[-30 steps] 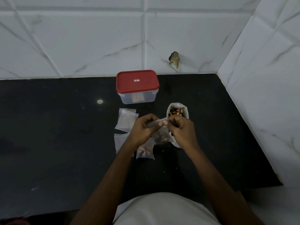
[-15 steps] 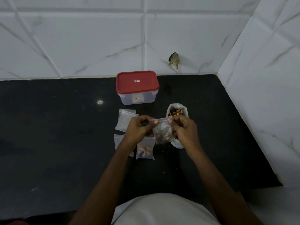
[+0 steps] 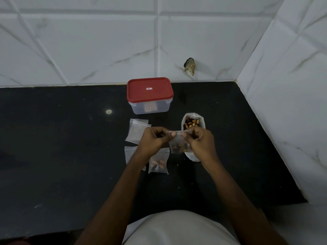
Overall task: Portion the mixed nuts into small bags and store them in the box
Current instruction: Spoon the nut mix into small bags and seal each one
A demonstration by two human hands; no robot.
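One nut bag [image 3: 178, 147] below both grips [image 3: 153, 139] [image 3: 200, 140]

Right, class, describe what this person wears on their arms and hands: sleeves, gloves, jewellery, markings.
The left hand and right hand are bare: no gloves, rings or watch visible. The left forearm and right forearm show no sleeves down to the frame's edge. The only clothing in view is a pale, off-white garment over the torso.

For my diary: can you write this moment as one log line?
left hand: pinches small bag | right hand: pinches it too | box: lid on
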